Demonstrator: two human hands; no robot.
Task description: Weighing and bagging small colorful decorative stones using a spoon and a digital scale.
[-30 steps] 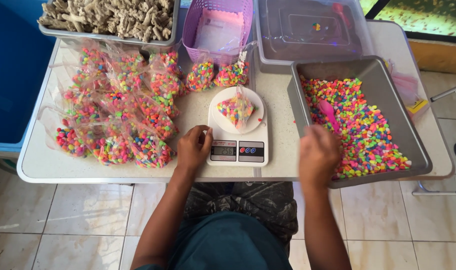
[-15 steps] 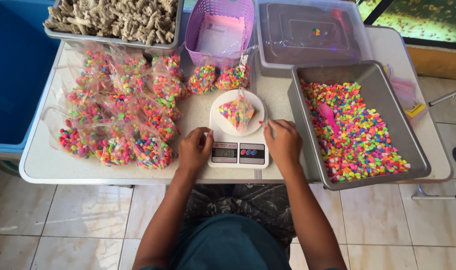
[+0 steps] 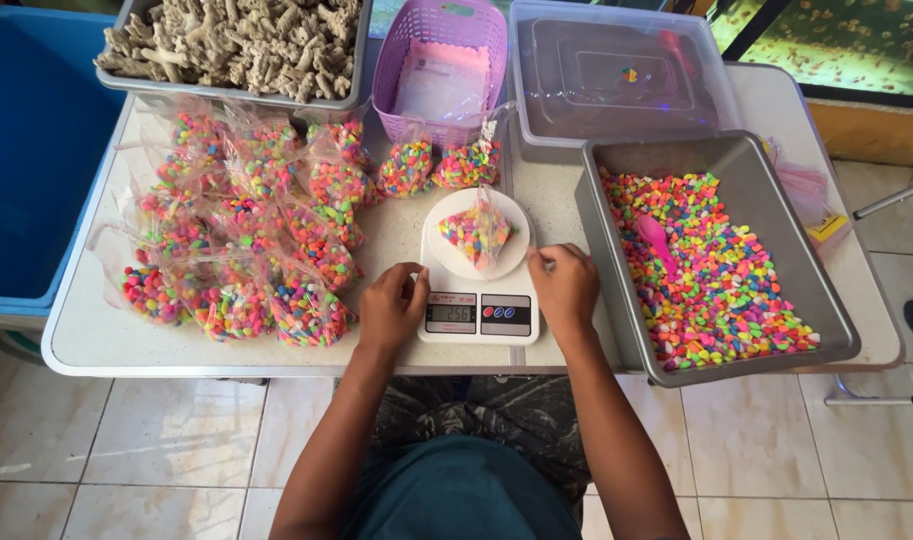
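Note:
A small clear bag of multicoloured pebbles [image 3: 476,235] sits on the round white pan of a white kitchen scale [image 3: 479,313] in the middle of the table. My left hand [image 3: 392,307] rests against the scale's left side, fingers curled, holding nothing I can see. At the scale's right edge is my right hand [image 3: 565,287], fingers pinched together near the pan; I cannot tell if a pebble is between them. To the right, a grey tray [image 3: 619,270] holds loose coloured pebbles and a pink scoop [image 3: 658,240].
Several filled pebble bags [image 3: 247,250] lie heaped at the left. Behind stand a grey tray of pale coral pieces [image 3: 237,45], a purple basket [image 3: 442,60] and a lidded clear box [image 3: 617,75]. A blue bin [image 3: 32,150] stands left of the table.
My right hand has come from the front of the grey pebble tray leftward to the scale's right edge. My left hand has stayed beside the scale.

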